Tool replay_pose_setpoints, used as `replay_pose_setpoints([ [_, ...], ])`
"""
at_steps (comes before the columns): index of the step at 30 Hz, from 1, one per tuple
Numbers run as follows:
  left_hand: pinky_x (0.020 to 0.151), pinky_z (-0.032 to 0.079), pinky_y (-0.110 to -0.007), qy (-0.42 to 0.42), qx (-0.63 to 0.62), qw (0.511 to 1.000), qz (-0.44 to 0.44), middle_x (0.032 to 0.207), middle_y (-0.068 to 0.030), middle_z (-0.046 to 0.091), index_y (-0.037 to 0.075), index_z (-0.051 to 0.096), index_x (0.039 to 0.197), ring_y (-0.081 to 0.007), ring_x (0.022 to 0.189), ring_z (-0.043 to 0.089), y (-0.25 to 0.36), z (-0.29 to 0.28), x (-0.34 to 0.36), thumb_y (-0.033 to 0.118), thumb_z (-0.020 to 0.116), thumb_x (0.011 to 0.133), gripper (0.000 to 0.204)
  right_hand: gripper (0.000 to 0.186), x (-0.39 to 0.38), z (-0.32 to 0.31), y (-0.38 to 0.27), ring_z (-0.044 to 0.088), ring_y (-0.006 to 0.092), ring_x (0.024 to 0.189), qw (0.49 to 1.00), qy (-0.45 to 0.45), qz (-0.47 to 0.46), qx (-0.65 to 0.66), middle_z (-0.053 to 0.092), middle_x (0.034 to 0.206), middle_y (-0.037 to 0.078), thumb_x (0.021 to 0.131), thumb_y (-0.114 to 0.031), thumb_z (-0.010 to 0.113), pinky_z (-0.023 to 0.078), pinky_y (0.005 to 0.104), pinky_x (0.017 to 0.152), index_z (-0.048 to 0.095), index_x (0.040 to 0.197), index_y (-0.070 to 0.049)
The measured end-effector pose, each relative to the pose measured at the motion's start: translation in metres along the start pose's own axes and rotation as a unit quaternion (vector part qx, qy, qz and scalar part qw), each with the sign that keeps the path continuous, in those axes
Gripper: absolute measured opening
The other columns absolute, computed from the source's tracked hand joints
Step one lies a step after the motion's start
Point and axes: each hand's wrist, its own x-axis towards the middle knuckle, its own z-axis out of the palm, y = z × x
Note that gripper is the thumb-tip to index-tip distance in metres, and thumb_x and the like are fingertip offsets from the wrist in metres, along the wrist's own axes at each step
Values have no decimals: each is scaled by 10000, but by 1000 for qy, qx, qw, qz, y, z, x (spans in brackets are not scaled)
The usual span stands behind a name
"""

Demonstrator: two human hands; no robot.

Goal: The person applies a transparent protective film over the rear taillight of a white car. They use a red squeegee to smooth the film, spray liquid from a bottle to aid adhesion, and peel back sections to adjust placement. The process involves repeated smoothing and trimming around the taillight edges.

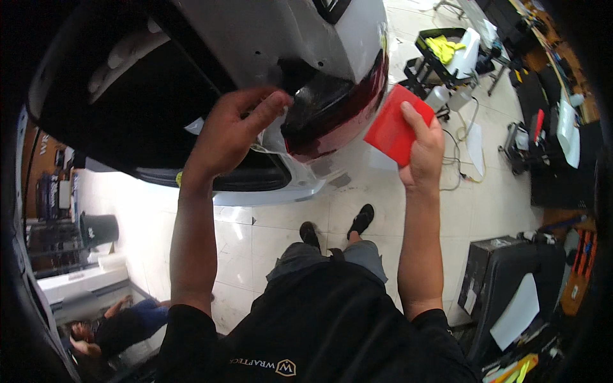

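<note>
My left hand (239,127) is raised over the rear corner of a silver-grey car (255,32), thumb and forefinger pinched together. What looks like thin clear film (273,137) runs from under those fingers beside the tail light; its outline is hard to make out. The dark red tail light (332,121) lies just right of that hand. My right hand (424,143) grips a flat red squeegee card (397,124), thumb on top, held apart from the car to the right of the tail light. The dark rear window (147,96) is left of my left hand.
A cart (440,64) with a yellow cloth and spray bottles stands at the far right, cables (456,153) on the floor near it. A black case (511,274) is at the near right. A bin (99,230) and another person (118,329) are at the left.
</note>
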Motion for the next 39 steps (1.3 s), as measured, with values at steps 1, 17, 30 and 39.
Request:
replay_pose_setpoints([
  [1, 975, 552, -442, -13, 2, 1000, 15, 1105, -151, 796, 64, 781, 1240, -283, 1090, 748, 2, 1, 2, 630, 570, 1097, 621, 263, -8, 7, 4, 769, 187, 946, 1000, -6, -9, 0, 777, 1119, 114, 1003, -111, 790, 644, 340, 829, 688, 1208, 20],
  [17, 1010, 541, -408, -92, -44, 992, 72, 1106, -117, 769, 41, 760, 1232, -227, 1111, 720, -10, -15, -14, 563, 586, 1118, 563, 223, -97, 77, 25, 765, 189, 782, 943, 61, -165, -284, 793, 946, 124, 954, -126, 777, 633, 346, 720, 739, 1106, 32],
  [30, 1090, 504, -434, 61, -63, 996, 16, 1369, -175, 705, 60, 632, 1460, -290, 1276, 672, -63, -38, -78, 510, 598, 1126, 562, 194, -109, 87, 49, 787, 254, 760, 892, 3, -232, -388, 794, 862, 150, 903, -154, 793, 609, 401, 685, 727, 975, 13],
  [39, 1042, 511, -397, 23, -248, 949, -192, 1345, -111, 686, 88, 610, 1482, -241, 1217, 666, -198, -4, -204, 501, 579, 1131, 543, 162, -101, 59, 28, 730, 186, 810, 893, -23, -251, -374, 773, 919, 87, 988, -131, 781, 594, 343, 779, 734, 1084, -9],
])
